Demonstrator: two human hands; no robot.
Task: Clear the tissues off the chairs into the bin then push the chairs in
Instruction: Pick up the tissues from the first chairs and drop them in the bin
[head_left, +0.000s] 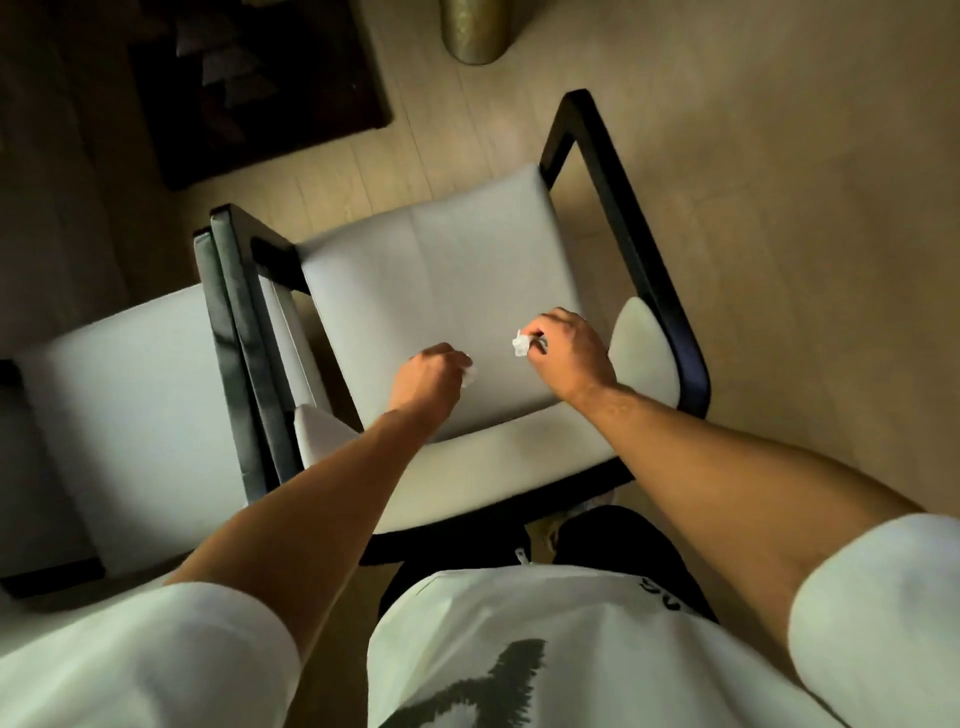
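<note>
A black-framed armchair with a pale grey seat (441, 270) stands right in front of me. Both my hands hover over the near part of its seat. My left hand (428, 376) is closed around a small white tissue (470, 375) that peeks out past the fingers. My right hand (563, 345) pinches another crumpled white tissue (519, 343) at its fingertips. A second chair of the same kind (130, 405) stands to the left, its arm touching the first chair's arm; its visible seat holds no tissue. No bin is in view.
A dark patterned rug (249, 83) lies on the pale wooden floor at the upper left. A round brass-coloured base (475, 31) stands at the top centre. Open floor (779, 182) stretches to the right of the chair.
</note>
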